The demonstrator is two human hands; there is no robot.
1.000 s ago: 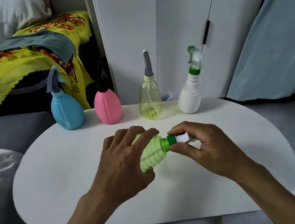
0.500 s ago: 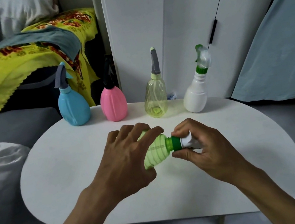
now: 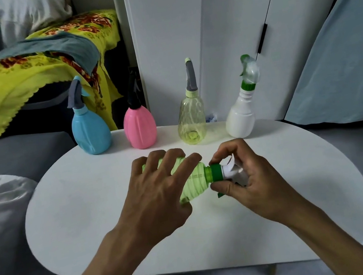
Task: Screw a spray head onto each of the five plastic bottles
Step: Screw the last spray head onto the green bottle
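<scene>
A light green ribbed bottle [image 3: 194, 182] lies sideways above the white oval table [image 3: 80, 215], neck pointing right. My left hand [image 3: 156, 195] wraps over its body, fingers spread across the top. My right hand [image 3: 245, 177] pinches the dark green collar of the white spray head [image 3: 229, 171] sitting on the bottle's neck. Along the table's far edge stand a blue bottle [image 3: 91, 131], a pink bottle [image 3: 140, 126], a clear yellow bottle [image 3: 191, 117] and a white bottle [image 3: 241, 116], each upright with a spray head on top.
A grey sofa [image 3: 16, 154] with a yellow flowered cloth [image 3: 8, 80] lies to the left. White cabinet doors [image 3: 243, 41] stand behind the table, and a pale blue curtain [image 3: 342, 48] hangs at the right. Grey tiled floor shows beyond the table's right edge.
My right hand has shifted its grip round the green collar, and more of the white spray head shows. My left fingers have spread further over the bottle. The camera has drifted slightly.
</scene>
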